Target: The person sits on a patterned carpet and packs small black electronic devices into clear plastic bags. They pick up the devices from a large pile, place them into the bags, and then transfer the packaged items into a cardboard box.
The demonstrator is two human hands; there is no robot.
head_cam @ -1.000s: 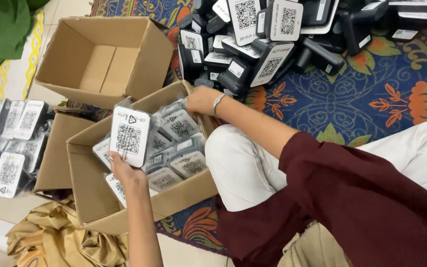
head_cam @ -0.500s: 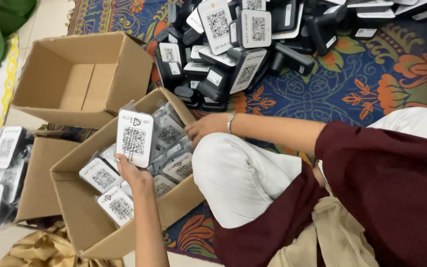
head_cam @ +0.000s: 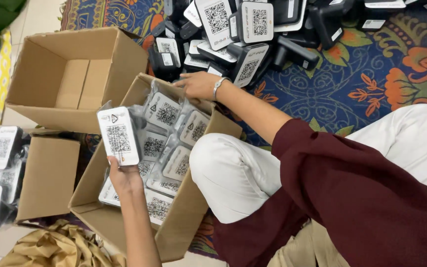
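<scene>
White-faced black plastic device (head_cam: 119, 136) stands upright in my left hand (head_cam: 123, 177), gripped above the open cardboard box (head_cam: 189, 217) of bagged devices; my right hand (head_cam: 198, 85) rests open-fingered on the box's far edge.

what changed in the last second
The right hand slid along the packed cardboard box's rim to its far corner, beside the pile of black devices. The left hand still holds the code-labelled device over the box. Nothing was picked up or released.
</scene>
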